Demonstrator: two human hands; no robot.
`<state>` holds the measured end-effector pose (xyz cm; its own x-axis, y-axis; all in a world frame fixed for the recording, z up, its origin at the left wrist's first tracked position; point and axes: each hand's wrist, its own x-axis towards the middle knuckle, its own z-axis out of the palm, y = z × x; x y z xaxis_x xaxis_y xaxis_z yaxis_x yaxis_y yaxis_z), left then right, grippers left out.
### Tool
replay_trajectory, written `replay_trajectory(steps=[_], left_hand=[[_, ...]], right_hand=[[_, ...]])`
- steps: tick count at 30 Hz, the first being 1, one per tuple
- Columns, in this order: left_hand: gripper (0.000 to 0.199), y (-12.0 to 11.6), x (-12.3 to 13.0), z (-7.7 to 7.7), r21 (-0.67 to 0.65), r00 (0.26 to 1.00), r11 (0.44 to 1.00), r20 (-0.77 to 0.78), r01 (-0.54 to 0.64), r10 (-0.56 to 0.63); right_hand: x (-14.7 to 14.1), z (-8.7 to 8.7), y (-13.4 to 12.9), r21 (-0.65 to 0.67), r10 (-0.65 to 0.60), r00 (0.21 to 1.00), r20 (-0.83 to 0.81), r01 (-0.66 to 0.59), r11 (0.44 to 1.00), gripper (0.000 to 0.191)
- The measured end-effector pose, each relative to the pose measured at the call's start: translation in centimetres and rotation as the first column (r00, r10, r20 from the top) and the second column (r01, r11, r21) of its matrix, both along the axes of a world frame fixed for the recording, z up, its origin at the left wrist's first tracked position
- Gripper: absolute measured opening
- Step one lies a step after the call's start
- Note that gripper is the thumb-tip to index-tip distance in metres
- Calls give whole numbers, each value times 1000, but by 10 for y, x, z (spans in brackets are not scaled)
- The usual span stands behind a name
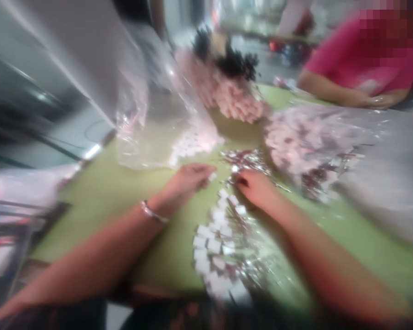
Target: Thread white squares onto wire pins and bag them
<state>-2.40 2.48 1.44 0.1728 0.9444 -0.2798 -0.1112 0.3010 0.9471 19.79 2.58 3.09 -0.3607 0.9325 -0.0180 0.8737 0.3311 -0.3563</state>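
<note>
Two hands: the left hand (192,178) sits at nine o'clock from the right hand (258,185), apart.
Left grip: fingertips together on a small white piece (212,176).
Right grip: fingers bent at the stem pile; closure cannot be told, blurred.
Stem pile (249,159): twelve to one o'clock from the right fingertips, the nearer hand; two o'clock from the white piece.
Pile axis: roughly ten to four.
</note>
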Motion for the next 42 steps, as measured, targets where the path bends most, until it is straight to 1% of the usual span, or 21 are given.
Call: replay_trajectory(steps=[2, 4, 7, 9, 11, 13, 15, 19, 22, 25, 28, 31, 33, 36, 39, 41, 42], left_hand=[[20, -2, 5, -2, -52, 991, 999, 136, 5, 2], [13, -4, 9, -1, -77, 971, 997, 239, 27, -7], [9, -6, 10, 1, -74, 954, 995, 298, 66, -41], [9, -6, 10, 4, -66, 950, 995, 307, 73, -49], [8, -7, 10, 6, -54, 951, 996, 304, 75, -55], [9, -8, 11, 9, -43, 958, 996, 280, 82, -67], [11, -8, 11, 11, -32, 969, 995, 234, 90, -80], [15, -7, 11, 13, -6, 977, 996, 196, 91, -88], [17, -4, 9, 12, -10, 984, 995, 153, 98, -95], [25, -3, 7, 6, 42, 990, 990, 47, 132, -134], [29, -4, 5, 1, 136, 984, 977, -83, 167, -156], [25, -6, 7, 0, 211, 958, 952, -230, 221, -171], [21, -9, 11, 2, 229, 941, 941, -286, 249, -180], [17, -13, 17, 2, 224, 941, 938, -273, 264, -200], [17, -17, 22, 1, 219, 944, 935, -238, 281, -228], [18, -17, 23, 2, 224, 939, 931, -255, 288, -229], [18, -16, 22, 5, 232, 930, 926, -287, 299, -229]], right_hand=[[4, -1, 3, 38, -21, 995, -99, 24, 999, 11], [7, 1, 4, 82, -57, 975, -213, 76, 994, 10], [5, 9, -2, 102, -97, 945, -313, 135, 986, 10], [0, 15, -9, 87, -64, 953, -295, 94, 992, 13], [-6, 20, -16, 59, 9, 973, -230, 5, 998, 16], [-11, 21, -20, 13, 52, 984, -169, -50, 999, 17], [-13, 22, -22, -29, 40, 986, -160, -46, 999, 17], [-12, 22, -22, -73, 33, 970, -241, -52, 996, 16], [-12, 23, -22, -79, -10, 957, -291, -14, 997, 16], [-11, 24, -23, -91, -36, 957, -287, 11, 996, 16], [-12, 26, -23, -118, -8, 970, -243, -21, 993, 16], [-12, 27, -23, -132, -7, 974, -228, -24, 991, 17], [-13, 27, -22, -143, -36, 967, -253, 0, 990, 17], [-16, 25, -23, -123, -79, 957, -279, 46, 991, 17], [-20, 22, -24, -108, -91, 956, -278, 63, 992, 16], [-22, 23, -25, -117, -101, 954, -282, 70, 991, 15], [-22, 24, -25, -128, -112, 952, -285, 78, 989, 15]])
